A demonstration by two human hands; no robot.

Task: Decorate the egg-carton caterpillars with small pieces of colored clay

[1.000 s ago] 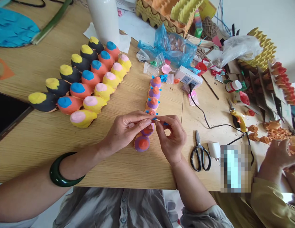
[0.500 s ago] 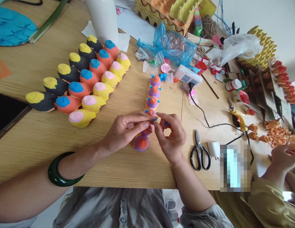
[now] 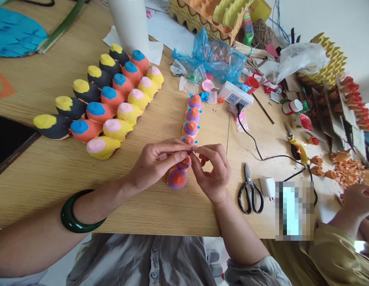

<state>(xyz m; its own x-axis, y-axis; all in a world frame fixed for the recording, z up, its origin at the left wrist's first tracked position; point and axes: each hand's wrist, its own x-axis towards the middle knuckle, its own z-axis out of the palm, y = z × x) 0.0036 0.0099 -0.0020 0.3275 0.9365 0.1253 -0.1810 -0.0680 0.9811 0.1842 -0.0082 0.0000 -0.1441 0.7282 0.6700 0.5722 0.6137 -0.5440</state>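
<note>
My left hand (image 3: 157, 163) and my right hand (image 3: 212, 169) meet fingertip to fingertip, both closed in a pinch. A tiny bit of blue clay (image 3: 191, 150) shows between them. Beneath my fingers runs a single strip of purple egg-carton cups (image 3: 193, 115) topped with orange caps. The farther cups carry small blue pieces at their sides; the nearest cup (image 3: 177, 179) shows only purple and orange. My fingers partly cover the middle of the strip. A lump of blue clay (image 3: 204, 96) lies beside its far end.
Left stand three joined rows of painted cups (image 3: 108, 95), near a white cylinder (image 3: 127, 28) and a dark flat device (image 3: 10, 143). Scissors (image 3: 248, 190), a power strip (image 3: 235, 95) and its black cord lie right. Behind are a blue plastic bag (image 3: 217, 55) and egg trays. Another person's hand (image 3: 357, 200) is far right.
My fingertips have come closer together, and my right hand has shifted slightly left. Less blue clay shows between the fingers now. The painted cups stay in place.
</note>
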